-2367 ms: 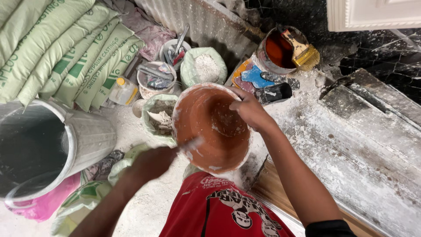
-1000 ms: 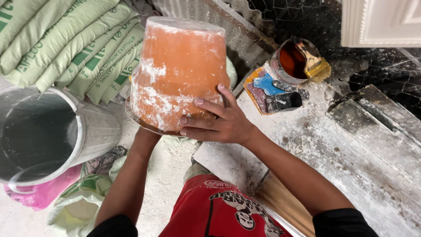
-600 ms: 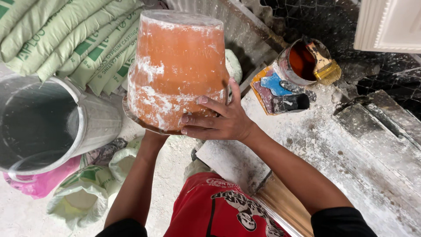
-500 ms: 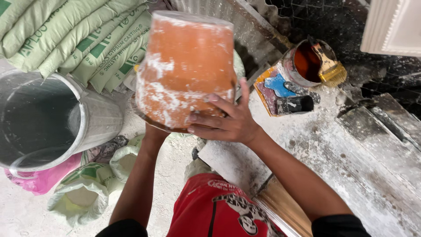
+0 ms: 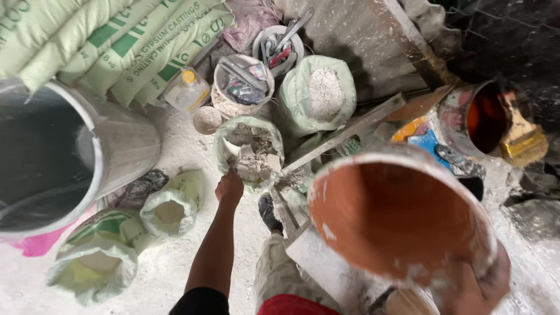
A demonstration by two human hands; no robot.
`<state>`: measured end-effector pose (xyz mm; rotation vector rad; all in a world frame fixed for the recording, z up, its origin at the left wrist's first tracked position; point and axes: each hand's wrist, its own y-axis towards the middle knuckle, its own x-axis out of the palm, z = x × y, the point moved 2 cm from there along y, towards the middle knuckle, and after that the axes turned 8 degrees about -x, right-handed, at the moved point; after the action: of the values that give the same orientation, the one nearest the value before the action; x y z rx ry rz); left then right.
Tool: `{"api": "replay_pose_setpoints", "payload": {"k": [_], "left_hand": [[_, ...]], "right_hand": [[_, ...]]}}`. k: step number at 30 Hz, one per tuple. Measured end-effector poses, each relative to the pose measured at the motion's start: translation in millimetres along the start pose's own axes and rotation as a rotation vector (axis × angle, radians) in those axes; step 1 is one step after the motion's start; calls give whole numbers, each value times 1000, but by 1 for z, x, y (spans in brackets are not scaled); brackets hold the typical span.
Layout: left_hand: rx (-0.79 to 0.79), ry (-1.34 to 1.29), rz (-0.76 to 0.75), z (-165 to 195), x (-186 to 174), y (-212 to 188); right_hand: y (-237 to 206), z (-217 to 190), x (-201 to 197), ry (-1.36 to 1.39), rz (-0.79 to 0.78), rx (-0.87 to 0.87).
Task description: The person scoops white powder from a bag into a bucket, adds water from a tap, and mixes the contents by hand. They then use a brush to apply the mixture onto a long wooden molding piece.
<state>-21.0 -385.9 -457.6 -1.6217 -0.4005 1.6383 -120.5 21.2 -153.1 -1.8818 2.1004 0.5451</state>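
Orange bucket [image 5: 402, 216], streaked with white plaster, sits at about four o'clock in the view, tipped so its open mouth faces the camera.

Going from the left: a large grey bin [image 5: 64, 157] fills the nine o'clock side, with a pink thing [image 5: 41, 245] showing under it. Pale green sacks [image 5: 99, 41] are stacked at eleven o'clock. At seven o'clock two open green bags [image 5: 93, 268] of powder rest on the dusty floor [image 5: 175, 151], and a small plastic bottle with a yellow cap [image 5: 188, 88] stands near the sacks.

Near the centre, the left hand [image 5: 229, 188] reaches out to a bag of white chunks [image 5: 249, 150]; its fingers rest at the bag's near rim, curled, though whether they grip anything I cannot tell. Above it, at twelve o'clock, stand a tub of tools [image 5: 242, 86], a smaller tub [image 5: 279, 45] and a bag of white powder [image 5: 318, 93]. A shoe [image 5: 268, 211] shows just below the chunk bag.

At five o'clock the right hand [image 5: 475, 286] holds the orange bucket from beneath, fingers clamped on its lower rim. At two o'clock a paint can [image 5: 481, 116] with a dark orange inside lies tilted, a wide brush [image 5: 522, 137] resting against it.
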Motion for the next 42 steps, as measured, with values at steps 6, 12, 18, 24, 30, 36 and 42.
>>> {"api": "replay_pose_setpoints", "payload": {"k": [6, 12, 18, 24, 30, 36, 42], "left_hand": [[-95, 23, -4, 36, 37, 68], [4, 229, 57, 39, 25, 26], [199, 482, -184, 63, 49, -44], [15, 288, -67, 72, 74, -56], [129, 1, 130, 91, 20, -158], [871, -451, 368, 157, -33, -306], [1300, 55, 233, 256, 23, -362]], "right_hand": [[2, 65, -63, -14, -23, 134], [-14, 77, -119, -15, -26, 179], [-14, 91, -144, -1, 0, 222], [-27, 106, -201, 5, -6, 239], [-35, 128, -273, 110, 18, 189], [-44, 132, -331, 287, 243, 249], [-48, 147, -374, 504, 410, 490]]}}
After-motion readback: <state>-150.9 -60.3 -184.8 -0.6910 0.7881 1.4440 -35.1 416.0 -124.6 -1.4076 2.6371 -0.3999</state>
